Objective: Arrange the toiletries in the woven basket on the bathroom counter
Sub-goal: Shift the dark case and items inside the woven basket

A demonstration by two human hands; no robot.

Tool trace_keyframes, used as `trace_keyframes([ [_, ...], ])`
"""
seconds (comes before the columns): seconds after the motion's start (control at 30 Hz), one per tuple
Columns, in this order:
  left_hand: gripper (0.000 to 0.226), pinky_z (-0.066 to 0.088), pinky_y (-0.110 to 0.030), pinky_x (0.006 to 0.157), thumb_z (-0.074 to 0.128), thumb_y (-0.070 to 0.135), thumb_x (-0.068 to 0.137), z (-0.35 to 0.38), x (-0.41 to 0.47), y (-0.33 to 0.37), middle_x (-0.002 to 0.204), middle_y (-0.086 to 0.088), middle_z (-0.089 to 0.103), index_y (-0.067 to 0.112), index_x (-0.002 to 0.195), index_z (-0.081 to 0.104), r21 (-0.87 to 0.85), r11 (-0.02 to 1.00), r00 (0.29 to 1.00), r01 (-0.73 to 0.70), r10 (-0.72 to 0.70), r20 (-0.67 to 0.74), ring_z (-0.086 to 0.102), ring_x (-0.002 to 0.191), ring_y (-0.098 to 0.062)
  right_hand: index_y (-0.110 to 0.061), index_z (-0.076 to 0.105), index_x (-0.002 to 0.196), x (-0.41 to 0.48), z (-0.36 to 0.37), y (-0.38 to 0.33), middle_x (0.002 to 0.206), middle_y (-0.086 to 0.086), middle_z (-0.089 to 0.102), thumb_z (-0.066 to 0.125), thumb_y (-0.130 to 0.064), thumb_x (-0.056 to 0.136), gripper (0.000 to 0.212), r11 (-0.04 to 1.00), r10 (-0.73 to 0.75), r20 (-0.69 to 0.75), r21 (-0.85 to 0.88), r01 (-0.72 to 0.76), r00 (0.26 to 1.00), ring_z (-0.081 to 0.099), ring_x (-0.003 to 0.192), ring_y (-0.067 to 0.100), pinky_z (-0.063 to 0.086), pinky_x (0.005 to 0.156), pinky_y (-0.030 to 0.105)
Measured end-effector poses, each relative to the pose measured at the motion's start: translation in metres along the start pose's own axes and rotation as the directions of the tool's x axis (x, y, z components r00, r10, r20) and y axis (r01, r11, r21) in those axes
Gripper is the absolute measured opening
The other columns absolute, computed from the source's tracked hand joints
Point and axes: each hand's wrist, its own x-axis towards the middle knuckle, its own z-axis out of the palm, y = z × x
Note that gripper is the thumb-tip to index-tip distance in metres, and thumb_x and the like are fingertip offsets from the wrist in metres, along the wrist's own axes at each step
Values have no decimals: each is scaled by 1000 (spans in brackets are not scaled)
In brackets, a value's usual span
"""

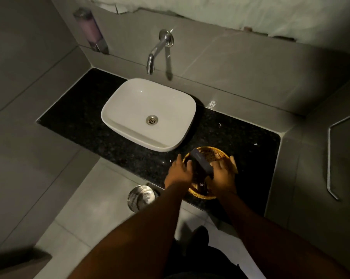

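I see the round, golden-brown woven basket (210, 153) sitting on the black speckled stone counter (85, 121), close to the front edge and to the right of the white rounded-rectangle ceramic basin (129, 101). Both of my hands are over it. My left hand (179, 171) reaches in from the basket's left rim, fingers curled toward a dark navy, oblong box-like toiletry item (200, 160) that lies tilted across the basket, its far end up near the back rim and its near end down between the two hands. The left fingertips touch its left side. My right hand (222, 175) covers the right and near part of the basket, fingers partly bent, and presses against the item's right side, so the piece is pinched between both hands. Beneath the right hand there is another dark object with a small pale logo (201, 185), but I cannot tell what it is. A pale tan flat thing (233, 163) pokes out beyond the basket's right rim, just behind my right hand; its nature is unclear. A chrome wall-mounted spout (156, 53) hangs over the basin.
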Motion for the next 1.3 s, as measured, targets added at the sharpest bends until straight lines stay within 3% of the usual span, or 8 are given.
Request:
trace_keyframes([
  [0.13,51,50,-41,118,51,39,113,-8,1,33,149,-19,65,10,155,54,-509,850,991,135,-111,76,62,140,-36,-35,56,113,-13,-10,-11,112,-14,60,34,-76,86,53,996,-81,-97,-31,78,992,55,116,8,-2,124,52],
  [0.23,42,53,-47,115,54,31,113,-10,0,40,138,-20,70,3,143,62,-555,828,996,82,-94,6,67,132,-36,-35,54,115,-18,-13,-9,114,-10,57,30,-72,89,51,988,-118,-84,88,125,989,60,112,13,11,110,35],
  [0.33,39,53,-43,113,58,24,112,-12,1,42,139,-22,69,2,144,61,-619,784,995,43,-87,-41,65,133,-35,-30,54,127,-16,-17,-1,124,-6,56,49,-63,94,46,976,-122,-73,173,133,990,60,111,17,30,103,37],
  [0.47,36,60,-45,105,61,20,111,-13,7,36,131,-26,73,-3,138,65,-614,789,998,8,-44,-45,72,122,-36,-27,53,134,-15,-24,4,134,-3,53,52,-58,95,49,987,-115,-45,109,119,992,54,124,23,37,109,44],
  [0.73,29,66,-45,98,78,13,99,-19,11,20,119,-22,80,-3,123,77,-529,842,994,103,-103,29,79,106,-33,-28,50,136,-20,-26,18,140,-4,44,61,-37,92,47,990,-111,57,95,105,992,39,135,28,49,90,36],
  [0.9,34,65,-48,101,84,14,94,-28,14,12,123,-21,79,-1,124,77,-514,830,976,218,-171,138,79,112,-34,-31,45,141,-13,-30,22,150,-4,39,55,-38,94,50,996,-89,167,47,82,982,12,153,34,36,117,49],
  [1.17,50,65,-46,100,92,15,85,-45,16,8,129,-27,76,-7,127,75,-501,806,942,316,-202,270,74,124,-42,-32,53,129,-12,-36,17,135,-5,55,62,-29,88,42,985,-167,108,50,162,980,37,139,27,24,123,49],
  [1.3,50,66,-33,72,94,16,83,-47,14,5,118,-22,77,-6,123,75,-484,813,934,324,-193,301,76,103,-32,-32,54,127,-11,-35,21,130,-7,57,64,-27,86,43,977,-212,96,30,210,973,42,135,26,21,123,51],
])
